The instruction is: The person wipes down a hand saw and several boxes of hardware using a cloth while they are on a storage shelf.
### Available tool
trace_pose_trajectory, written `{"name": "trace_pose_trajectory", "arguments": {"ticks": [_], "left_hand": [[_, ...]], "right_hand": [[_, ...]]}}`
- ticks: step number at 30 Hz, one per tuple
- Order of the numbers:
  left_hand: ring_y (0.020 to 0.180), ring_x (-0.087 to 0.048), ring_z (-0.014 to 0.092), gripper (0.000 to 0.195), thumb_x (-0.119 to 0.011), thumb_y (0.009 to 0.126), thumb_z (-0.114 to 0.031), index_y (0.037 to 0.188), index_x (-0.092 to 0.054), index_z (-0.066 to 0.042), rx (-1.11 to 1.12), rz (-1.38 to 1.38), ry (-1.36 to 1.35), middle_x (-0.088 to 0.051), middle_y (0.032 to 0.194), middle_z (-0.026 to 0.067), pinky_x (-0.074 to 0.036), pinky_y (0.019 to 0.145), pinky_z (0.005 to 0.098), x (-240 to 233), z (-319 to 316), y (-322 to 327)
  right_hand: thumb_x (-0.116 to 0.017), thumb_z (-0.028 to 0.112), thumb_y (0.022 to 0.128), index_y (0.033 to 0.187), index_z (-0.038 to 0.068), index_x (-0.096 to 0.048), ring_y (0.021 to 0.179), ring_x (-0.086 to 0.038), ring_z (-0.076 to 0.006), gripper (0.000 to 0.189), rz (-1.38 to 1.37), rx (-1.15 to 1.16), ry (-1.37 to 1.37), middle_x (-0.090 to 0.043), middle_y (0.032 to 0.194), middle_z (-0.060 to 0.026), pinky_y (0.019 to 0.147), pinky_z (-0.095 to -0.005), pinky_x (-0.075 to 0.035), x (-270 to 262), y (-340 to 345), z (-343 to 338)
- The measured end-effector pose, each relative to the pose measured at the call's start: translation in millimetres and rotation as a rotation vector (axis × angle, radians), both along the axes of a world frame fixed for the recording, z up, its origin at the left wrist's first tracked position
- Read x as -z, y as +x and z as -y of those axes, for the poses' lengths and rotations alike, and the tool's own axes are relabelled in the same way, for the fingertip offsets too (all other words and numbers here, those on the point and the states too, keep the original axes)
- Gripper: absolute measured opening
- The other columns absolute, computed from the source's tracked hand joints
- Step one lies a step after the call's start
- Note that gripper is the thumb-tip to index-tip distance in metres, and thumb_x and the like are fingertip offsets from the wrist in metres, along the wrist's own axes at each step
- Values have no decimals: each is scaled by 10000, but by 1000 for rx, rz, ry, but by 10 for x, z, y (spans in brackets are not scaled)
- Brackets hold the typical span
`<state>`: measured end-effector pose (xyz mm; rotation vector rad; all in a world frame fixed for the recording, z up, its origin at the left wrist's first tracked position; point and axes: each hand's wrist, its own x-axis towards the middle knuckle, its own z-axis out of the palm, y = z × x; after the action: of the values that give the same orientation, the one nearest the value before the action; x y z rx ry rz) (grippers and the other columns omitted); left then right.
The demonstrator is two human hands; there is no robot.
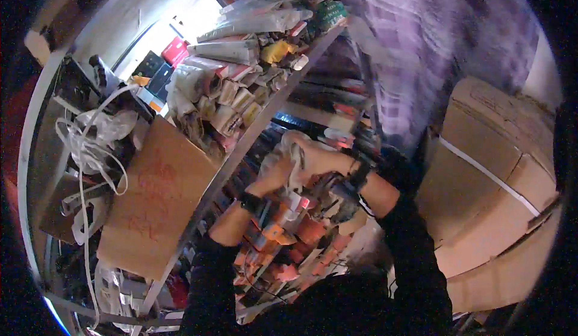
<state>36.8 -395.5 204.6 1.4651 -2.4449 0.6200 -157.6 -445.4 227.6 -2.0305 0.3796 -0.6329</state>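
A crumpled pale cloth or thin bag (pixel 295 168) is bunched between my two hands; blur hides which. My left hand (pixel 272 176) grips it from the left. My right hand (pixel 326 156) lies over its right side, fingers curled into the folds. Both wrists carry dark bands. Below the hands, many small orange, red and white cardboard boxes (pixel 275 234) are packed in rows. A dark crumpled bundle (pixel 336 200) sits just under my right wrist.
A metal shelf edge (pixel 266 110) runs diagonally past my hands, with long plastic-wrapped packs (pixel 253 24) above it. A brown cardboard sheet (pixel 156 196) and loose white cord (pixel 83 191) are at left. Large strapped cartons (pixel 492 187) stand right, beside a purple checked curtain (pixel 406 56).
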Motion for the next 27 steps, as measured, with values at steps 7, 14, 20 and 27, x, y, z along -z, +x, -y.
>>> {"name": "trace_pose_trajectory", "arguments": {"ticks": [7,14,20,27], "left_hand": [[946,-404,326,314,-389,824,-185,1063,-406,18,31,-515,736,-397,1082,227,-329,800,375,-526,-524,-725],[1132,-322,323,409,-430,796,-135,1168,-337,6,-22,-621,490,-335,1196,225,-269,925,332,-585,-719,-541],[1142,-315,312,438,-488,759,-109,1168,-359,-20,-40,-709,480,-363,1192,206,-255,940,332,-777,-1028,-291],[932,-509,199,387,-490,773,-152,1123,-413,-3,-182,-695,589,-522,1005,171,-394,793,311,-806,-1228,-84]], "right_hand": [[-727,276,488,1191,118,-333,1040,-353,-350,821,-86,380,-540,-329,1148,-157,869,-389,-319,103,-193,-445],[-594,219,585,895,119,-539,965,-452,-262,330,1,504,-727,-493,1014,-77,773,-377,-395,-26,-25,-319],[-569,113,617,870,119,-583,726,-541,-269,253,204,475,-485,-579,783,-90,661,-332,-441,187,-431,-138],[-607,-19,571,856,51,-545,733,-554,-155,300,537,1102,254,-592,773,-92,652,-278,-450,842,-956,-245]]}}
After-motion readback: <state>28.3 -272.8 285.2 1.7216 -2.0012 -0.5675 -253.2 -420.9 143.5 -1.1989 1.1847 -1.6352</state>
